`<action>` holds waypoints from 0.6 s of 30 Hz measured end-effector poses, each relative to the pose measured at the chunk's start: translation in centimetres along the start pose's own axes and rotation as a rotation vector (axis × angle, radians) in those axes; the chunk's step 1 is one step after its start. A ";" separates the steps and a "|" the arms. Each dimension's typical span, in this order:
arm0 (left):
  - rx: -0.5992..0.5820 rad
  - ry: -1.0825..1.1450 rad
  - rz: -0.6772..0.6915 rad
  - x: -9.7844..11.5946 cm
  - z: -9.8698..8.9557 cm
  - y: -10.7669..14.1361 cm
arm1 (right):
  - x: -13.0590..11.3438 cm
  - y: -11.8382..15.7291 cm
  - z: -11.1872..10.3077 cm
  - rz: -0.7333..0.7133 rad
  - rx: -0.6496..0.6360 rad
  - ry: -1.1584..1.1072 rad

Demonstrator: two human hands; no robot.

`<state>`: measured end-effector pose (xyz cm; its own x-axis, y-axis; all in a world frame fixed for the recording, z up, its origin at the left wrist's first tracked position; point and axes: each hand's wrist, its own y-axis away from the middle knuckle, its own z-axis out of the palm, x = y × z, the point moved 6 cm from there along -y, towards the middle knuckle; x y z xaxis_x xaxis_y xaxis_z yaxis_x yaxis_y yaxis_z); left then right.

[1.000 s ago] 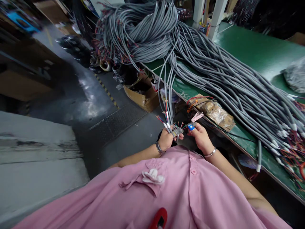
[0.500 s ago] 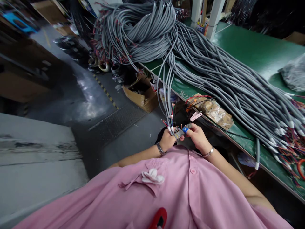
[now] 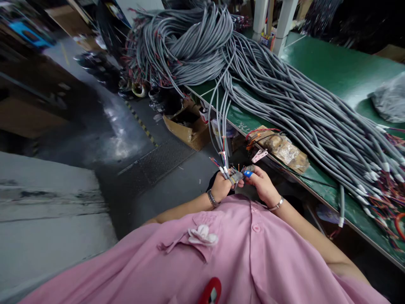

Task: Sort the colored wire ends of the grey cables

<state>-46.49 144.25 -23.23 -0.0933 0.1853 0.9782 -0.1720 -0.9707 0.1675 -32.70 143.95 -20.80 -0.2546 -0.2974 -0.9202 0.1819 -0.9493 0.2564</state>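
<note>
My left hand (image 3: 222, 185) is closed around several grey cables (image 3: 224, 114) near their stripped ends, where white bands and thin coloured wires (image 3: 224, 145) stick up. Grey wrapping covers its thumb. Close beside it, my right hand (image 3: 260, 181) has its fingers pinched together at the fine wire ends (image 3: 239, 168) between the hands. A blue band (image 3: 247, 173) sits on the right thumb, and the forefinger has a dark wrapping. Exactly which wire the right fingers grip is too small to make out. The held cables run up to the large grey bundle (image 3: 190, 46) on the bench.
A green workbench (image 3: 316, 55) carries the long spread of grey cables (image 3: 300, 109). On its near edge lie a taped cardboard piece (image 3: 284, 150) and a pink clip (image 3: 260, 156). An open carton (image 3: 186, 126) stands on the floor below. A pale cabinet (image 3: 50, 219) is at left.
The cable ends in my left hand have tilted slightly to the left. My right thumb has shifted and turned a little, with both hands still close together.
</note>
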 end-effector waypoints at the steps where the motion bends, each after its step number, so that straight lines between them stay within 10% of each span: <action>1: -0.005 -0.004 0.004 0.0 0.0 0.0 | -0.1 0.0 0.4 -0.004 -0.059 -0.030; 18: -0.170 0.103 -0.014 0.2 0.8 -0.1 | 0.9 -0.6 0.5 0.180 -0.284 -0.323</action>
<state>-45.73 144.25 -22.97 -0.1883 0.2222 0.9567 -0.3368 -0.9296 0.1496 -33.55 144.24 -21.61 -0.4696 -0.5146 -0.7174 0.4923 -0.8271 0.2711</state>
